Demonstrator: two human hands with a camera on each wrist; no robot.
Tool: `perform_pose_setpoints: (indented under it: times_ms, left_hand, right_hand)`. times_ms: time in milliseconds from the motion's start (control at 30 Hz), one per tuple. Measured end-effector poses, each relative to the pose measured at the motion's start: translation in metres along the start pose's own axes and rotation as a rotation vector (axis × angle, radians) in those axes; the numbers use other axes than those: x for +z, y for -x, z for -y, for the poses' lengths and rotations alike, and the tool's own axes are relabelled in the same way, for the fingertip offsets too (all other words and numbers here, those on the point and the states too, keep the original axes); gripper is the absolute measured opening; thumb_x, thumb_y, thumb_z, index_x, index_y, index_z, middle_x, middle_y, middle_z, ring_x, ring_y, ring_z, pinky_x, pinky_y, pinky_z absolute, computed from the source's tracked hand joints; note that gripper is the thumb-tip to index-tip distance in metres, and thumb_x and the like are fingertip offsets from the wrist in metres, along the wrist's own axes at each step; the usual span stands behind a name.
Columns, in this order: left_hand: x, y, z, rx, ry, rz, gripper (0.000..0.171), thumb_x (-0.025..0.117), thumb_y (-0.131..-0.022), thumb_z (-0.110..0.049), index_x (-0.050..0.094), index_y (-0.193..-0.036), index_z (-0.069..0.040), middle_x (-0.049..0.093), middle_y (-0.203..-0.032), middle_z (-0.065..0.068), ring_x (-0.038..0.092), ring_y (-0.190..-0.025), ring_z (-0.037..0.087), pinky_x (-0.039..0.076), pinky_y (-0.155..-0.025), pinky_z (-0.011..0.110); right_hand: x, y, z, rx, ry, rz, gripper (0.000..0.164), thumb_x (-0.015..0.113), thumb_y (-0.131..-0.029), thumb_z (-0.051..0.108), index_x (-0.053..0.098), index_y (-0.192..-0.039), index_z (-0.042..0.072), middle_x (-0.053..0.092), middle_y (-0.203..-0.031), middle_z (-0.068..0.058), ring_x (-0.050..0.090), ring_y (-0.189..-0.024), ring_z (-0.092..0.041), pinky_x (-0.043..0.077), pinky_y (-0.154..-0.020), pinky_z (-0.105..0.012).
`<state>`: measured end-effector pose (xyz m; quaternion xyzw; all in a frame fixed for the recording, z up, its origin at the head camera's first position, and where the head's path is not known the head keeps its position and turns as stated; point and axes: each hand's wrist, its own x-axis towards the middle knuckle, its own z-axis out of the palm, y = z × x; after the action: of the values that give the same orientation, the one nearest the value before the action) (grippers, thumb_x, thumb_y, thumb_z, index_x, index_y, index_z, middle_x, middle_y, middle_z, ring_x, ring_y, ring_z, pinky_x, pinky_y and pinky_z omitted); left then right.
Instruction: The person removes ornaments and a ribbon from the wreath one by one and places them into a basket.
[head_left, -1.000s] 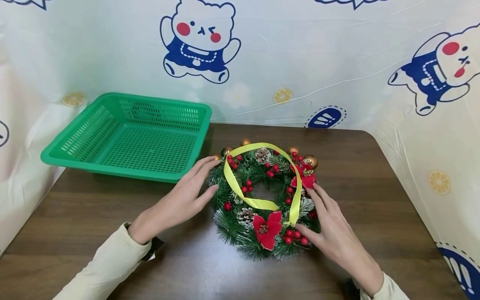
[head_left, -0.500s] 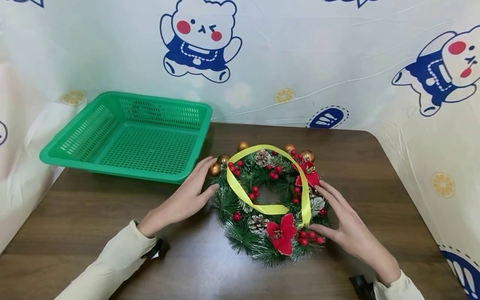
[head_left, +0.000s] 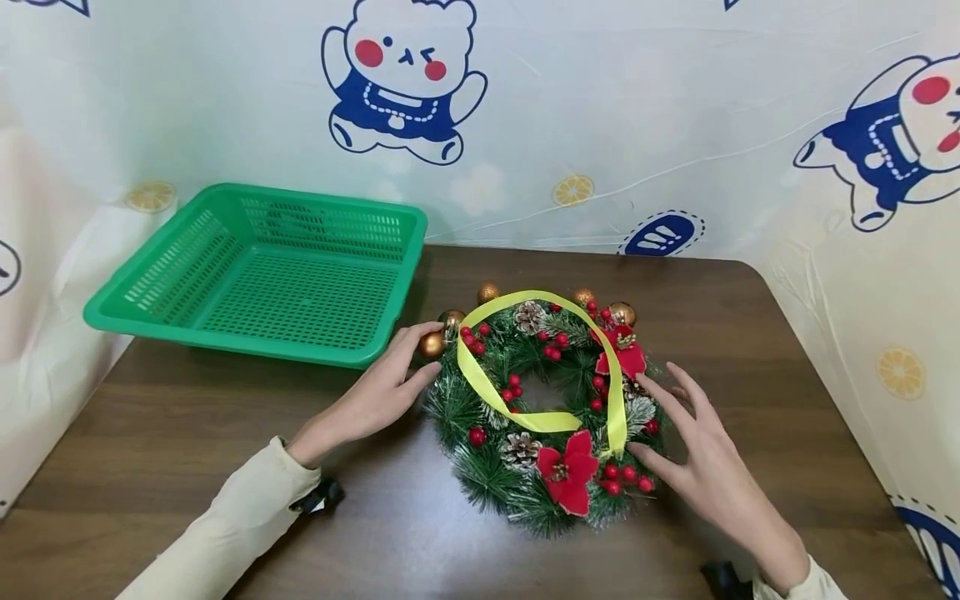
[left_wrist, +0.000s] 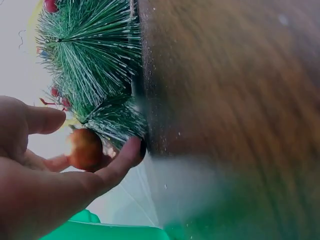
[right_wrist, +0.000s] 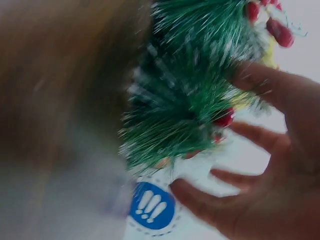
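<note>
Head view: a round green pine-needle wreath (head_left: 573,383) topped with a flat yellow ribbon (head_left: 617,408) lies on a brown wood-grain table (head_left: 390,533), right of a green slotted plastic basket (head_left: 300,296). The left hand (head_left: 371,404) and right hand (head_left: 708,462) flank it, fingers loosely spread, neither gripping anything. Pale bear-printed sheeting (head_left: 540,108) covers the wall behind and hangs at both sides.

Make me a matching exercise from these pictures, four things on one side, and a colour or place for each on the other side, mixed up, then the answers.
1. basket
2. ribbon
3. left hand
4. right hand

A. at the right side of the wreath
B. yellow, lying over the wreath
C. next to a gold bauble
D. green, left of the wreath

Pairs: 1-D, 2-B, 3-C, 4-A
</note>
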<state>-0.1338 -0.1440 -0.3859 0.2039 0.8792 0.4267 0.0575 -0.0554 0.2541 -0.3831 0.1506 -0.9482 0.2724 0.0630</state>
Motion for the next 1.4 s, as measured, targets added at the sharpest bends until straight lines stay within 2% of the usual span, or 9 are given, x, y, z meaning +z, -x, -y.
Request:
perform_pose_setpoints:
  times_ms: [133, 200, 267, 367, 533, 700, 933, 1100, 1400]
  left_hand:
    - [0.002, 0.003, -0.002, 0.049, -0.042, -0.015, 0.045, 0.053, -0.104, -0.016, 0.041, -0.146, -0.009, 0.048, -0.136, 0.009, 0.050, -0.121, 0.020, 0.045, -0.099, 0.045]
    - [0.003, 0.004, -0.004, 0.085, -0.077, -0.023, 0.040, 0.054, -0.103, -0.014, 0.045, -0.142, -0.008, 0.053, -0.127, 0.009, 0.054, -0.109, 0.019, 0.048, -0.091, 0.041]
    - [0.003, 0.006, -0.005, 0.112, -0.109, -0.031, 0.037, 0.055, -0.103, -0.012, 0.048, -0.139, -0.007, 0.054, -0.122, 0.008, 0.054, -0.103, 0.018, 0.049, -0.086, 0.038]
    - [0.003, 0.008, -0.008, 0.137, -0.147, -0.037, 0.033, 0.056, -0.102, -0.011, 0.052, -0.135, -0.006, 0.055, -0.118, 0.007, 0.054, -0.099, 0.017, 0.050, -0.084, 0.037]
    - [0.000, 0.009, -0.011, 0.150, -0.153, -0.022, 0.033, 0.061, -0.100, -0.012, 0.054, -0.131, -0.004, 0.060, -0.120, 0.009, 0.058, -0.101, 0.017, 0.053, -0.085, 0.037]
    - [-0.002, 0.017, -0.013, 0.135, -0.134, 0.001, 0.035, 0.067, -0.096, -0.013, 0.053, -0.127, -0.004, 0.064, -0.113, 0.006, 0.063, -0.093, 0.013, 0.056, -0.079, 0.031]
    - [0.001, 0.027, -0.014, 0.158, -0.121, 0.015, 0.029, 0.070, -0.095, -0.017, 0.051, -0.117, -0.011, 0.065, -0.106, -0.001, 0.063, -0.086, 0.005, 0.055, -0.073, 0.024]
    - [-0.002, 0.030, -0.018, 0.179, -0.181, -0.013, 0.028, 0.070, -0.095, -0.019, 0.052, -0.117, -0.013, 0.064, -0.102, -0.005, 0.062, -0.081, 0.005, 0.055, -0.070, 0.027]
    - [-0.006, 0.032, -0.028, 0.178, -0.256, -0.057, 0.028, 0.069, -0.096, -0.028, 0.058, -0.119, -0.016, 0.062, -0.103, -0.007, 0.060, -0.084, 0.009, 0.055, -0.071, 0.035]
  right_hand:
    - [0.000, 0.005, 0.012, 0.189, 0.012, 0.048, 0.101, 0.078, -0.085, 0.045, 0.015, -0.161, 0.025, 0.025, -0.158, -0.024, 0.040, -0.132, -0.051, 0.040, -0.091, -0.074]
    - [0.002, 0.004, 0.015, 0.261, -0.009, 0.096, 0.109, 0.076, -0.085, 0.050, 0.005, -0.162, 0.018, 0.025, -0.158, -0.027, 0.037, -0.134, -0.053, 0.037, -0.096, -0.073]
    - [0.005, 0.002, 0.015, 0.291, -0.038, 0.136, 0.115, 0.077, -0.085, 0.047, 0.001, -0.160, 0.008, 0.026, -0.157, -0.030, 0.036, -0.136, -0.052, 0.037, -0.099, -0.069]
    - [0.007, -0.002, 0.010, 0.277, -0.058, 0.163, 0.114, 0.082, -0.083, 0.036, 0.004, -0.158, -0.002, 0.029, -0.154, -0.034, 0.038, -0.134, -0.052, 0.039, -0.100, -0.066]
    - [0.004, -0.012, -0.002, 0.232, -0.063, 0.197, 0.106, 0.083, -0.081, 0.026, 0.016, -0.155, -0.006, 0.033, -0.153, -0.031, 0.038, -0.136, -0.050, 0.037, -0.103, -0.065]
    - [-0.001, -0.020, -0.013, 0.229, -0.078, 0.255, 0.106, 0.083, -0.082, 0.026, 0.013, -0.157, -0.003, 0.030, -0.155, -0.031, 0.035, -0.137, -0.051, 0.035, -0.104, -0.066]
    - [-0.006, -0.022, -0.027, 0.218, -0.102, 0.252, 0.107, 0.084, -0.081, 0.025, 0.014, -0.159, 0.006, 0.036, -0.151, -0.028, 0.036, -0.133, -0.053, 0.034, -0.099, -0.073]
    - [-0.005, -0.022, -0.030, 0.223, -0.142, 0.252, 0.105, 0.083, -0.082, 0.030, 0.014, -0.159, 0.007, 0.032, -0.155, -0.027, 0.033, -0.137, -0.051, 0.029, -0.102, -0.074]
    - [-0.006, -0.016, -0.033, 0.247, -0.175, 0.239, 0.101, 0.082, -0.084, 0.031, 0.017, -0.158, 0.008, 0.032, -0.154, -0.028, 0.034, -0.137, -0.051, 0.033, -0.102, -0.071]
